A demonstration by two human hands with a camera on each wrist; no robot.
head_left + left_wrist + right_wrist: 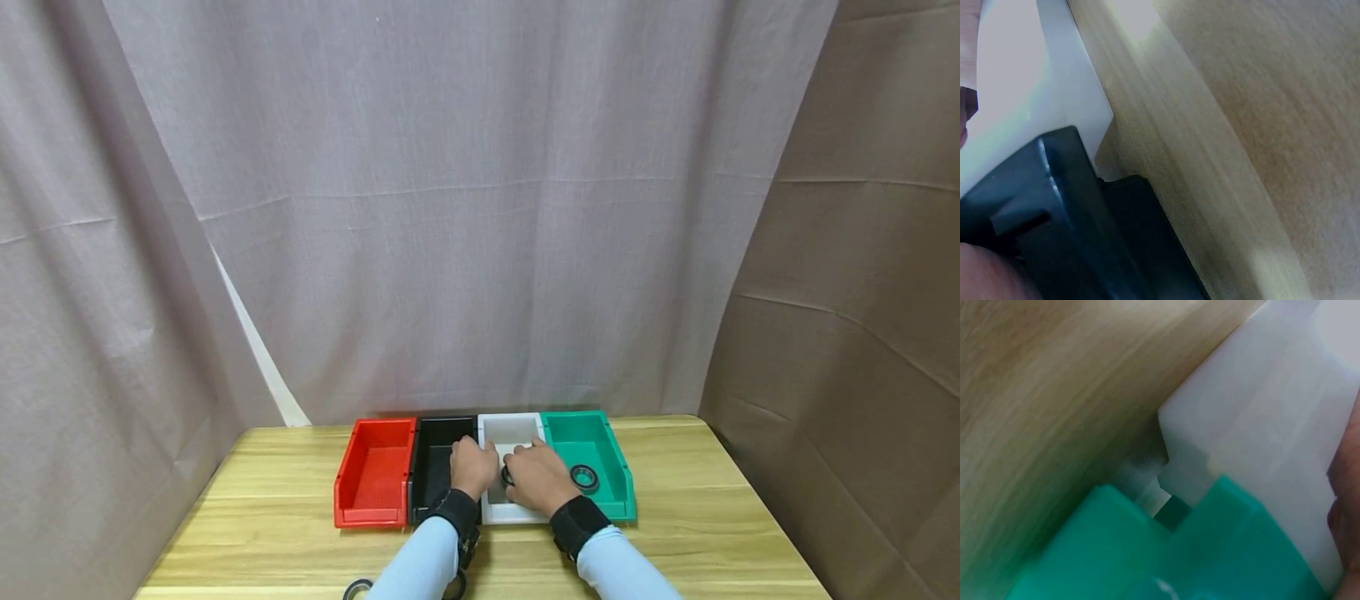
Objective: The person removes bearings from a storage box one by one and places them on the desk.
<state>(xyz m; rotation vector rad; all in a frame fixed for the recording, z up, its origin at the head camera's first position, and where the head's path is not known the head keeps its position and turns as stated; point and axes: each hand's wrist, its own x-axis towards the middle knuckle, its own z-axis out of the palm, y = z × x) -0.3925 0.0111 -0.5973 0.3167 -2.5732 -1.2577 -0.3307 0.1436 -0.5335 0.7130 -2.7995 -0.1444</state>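
My right hand (536, 477) reaches over the white bin (513, 517) with its fingers bent. A dark ring-shaped bearing (507, 476) shows between its thumb and fingers, partly covered by them. My left hand (472, 467) is above the black bin (442, 433), close to the wall it shares with the white one. Its fingers look bent, but their tips are hidden in the head view, and only a bit of skin shows in the left wrist view. Another bearing (584, 477) lies in the green bin (573, 429).
A red bin (375, 467) ends the row on the left. Nearer, on the wooden table (712, 517), lie a bearing (357, 589) and a dark ring (454, 586) partly hidden by my left forearm. Grey curtains (450, 250) hang behind and at both sides.
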